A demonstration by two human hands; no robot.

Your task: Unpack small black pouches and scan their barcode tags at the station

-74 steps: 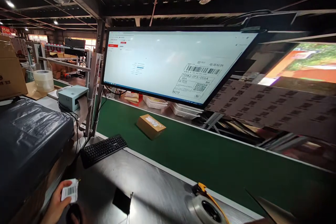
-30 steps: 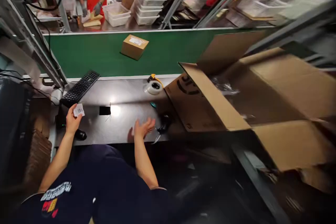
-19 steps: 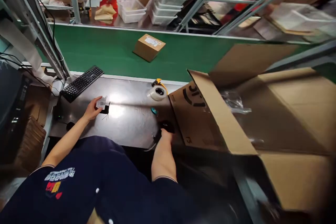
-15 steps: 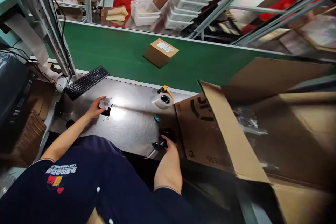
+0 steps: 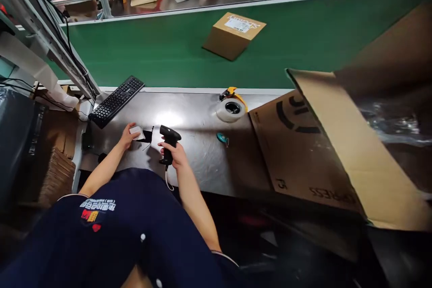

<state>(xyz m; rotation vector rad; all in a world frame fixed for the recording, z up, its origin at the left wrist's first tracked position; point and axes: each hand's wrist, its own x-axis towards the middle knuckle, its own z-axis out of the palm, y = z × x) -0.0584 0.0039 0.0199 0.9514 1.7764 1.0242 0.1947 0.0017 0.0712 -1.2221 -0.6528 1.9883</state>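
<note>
My left hand pinches a small white labelled packet above the metal table. A flat black piece with thin strings sits against the packet's right side; whether they are joined I cannot tell. Close by on the right, my right hand is wrapped round the grip of a black barcode scanner. The scanner stands upright in the hand, apart from the packet, and its pale cable hangs down toward the table's near edge.
A black keyboard lies at the back left. On the right are a tape roll with a yellow-handled dispenser, a small teal object and a large open carton. A sealed cardboard box rests on the green conveyor.
My right hand has brought the scanner up and leftward from beside the large carton to near the packet. My left hand still holds the packet, now tilted differently. The view has shifted.
</note>
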